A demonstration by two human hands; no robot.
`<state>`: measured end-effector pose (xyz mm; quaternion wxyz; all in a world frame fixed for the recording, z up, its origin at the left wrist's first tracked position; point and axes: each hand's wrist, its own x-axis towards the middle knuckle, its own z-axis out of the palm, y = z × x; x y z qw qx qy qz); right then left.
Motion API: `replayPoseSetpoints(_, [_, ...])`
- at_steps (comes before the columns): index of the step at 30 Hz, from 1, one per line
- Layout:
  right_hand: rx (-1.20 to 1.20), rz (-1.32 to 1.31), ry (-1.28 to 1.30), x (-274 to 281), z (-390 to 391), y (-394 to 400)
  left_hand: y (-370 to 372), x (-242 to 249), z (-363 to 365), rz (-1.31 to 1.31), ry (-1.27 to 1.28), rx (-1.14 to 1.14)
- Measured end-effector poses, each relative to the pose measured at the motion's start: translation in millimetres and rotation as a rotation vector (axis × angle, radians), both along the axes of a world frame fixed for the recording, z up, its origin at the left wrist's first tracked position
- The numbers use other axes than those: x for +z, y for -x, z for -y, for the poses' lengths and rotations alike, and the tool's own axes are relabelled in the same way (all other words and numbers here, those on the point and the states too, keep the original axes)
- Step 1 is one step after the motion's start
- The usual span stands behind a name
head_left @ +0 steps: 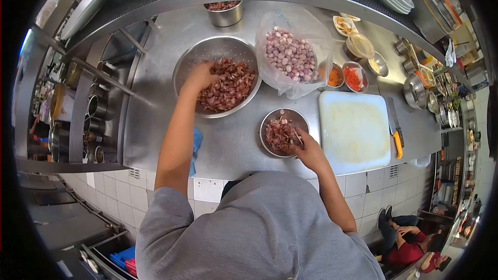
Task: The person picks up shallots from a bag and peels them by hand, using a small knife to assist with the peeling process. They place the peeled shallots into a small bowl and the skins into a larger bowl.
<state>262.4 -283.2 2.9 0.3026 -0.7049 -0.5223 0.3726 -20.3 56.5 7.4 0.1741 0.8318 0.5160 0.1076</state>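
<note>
Grey shirt (pixel 257 218): nearest the camera, across the bottom centre
Left hand (pixel 202 77): upper centre-left, reaching into the colander (pixel 182 67); fingertips sunk in the dark red pieces (pixel 228 93), so whether they pinch any I cannot tell
Right hand (pixel 311 153): centre, curled at the right side of the small bowl (pixel 261 134), fingers bent, closure unclear
Dark red pieces: heaped to the right of the left hand, no single long axis; more sit in the small bowl, left of the right hand
Small bowl: below and right of the colander, the right hand nearer
Plastic bag (pixel 324 46): right of the colander, holding pinkish bulbs (pixel 290 54)
Chopping board (pixel 355 129): right of the small bowl
Hard to make out: a thin pale edge by the right thumb
</note>
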Motion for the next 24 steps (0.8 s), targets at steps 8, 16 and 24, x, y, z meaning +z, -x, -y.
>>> replayPoseSetpoints(8, [0.104, -0.036, -0.124, -12, -1, 12, -54, -33, -7, -0.158, 0.253, -0.359])
replayPoseSetpoints(16, [-0.044, 0.016, -0.018, 3, 25, 5, -70, -90, -12, -0.418, -0.004, -0.096])
replayPoseSetpoints(24, [-0.1, -0.021, -0.068, -6, 44, 3, -75, -85, -25, -0.335, 0.253, -0.072])
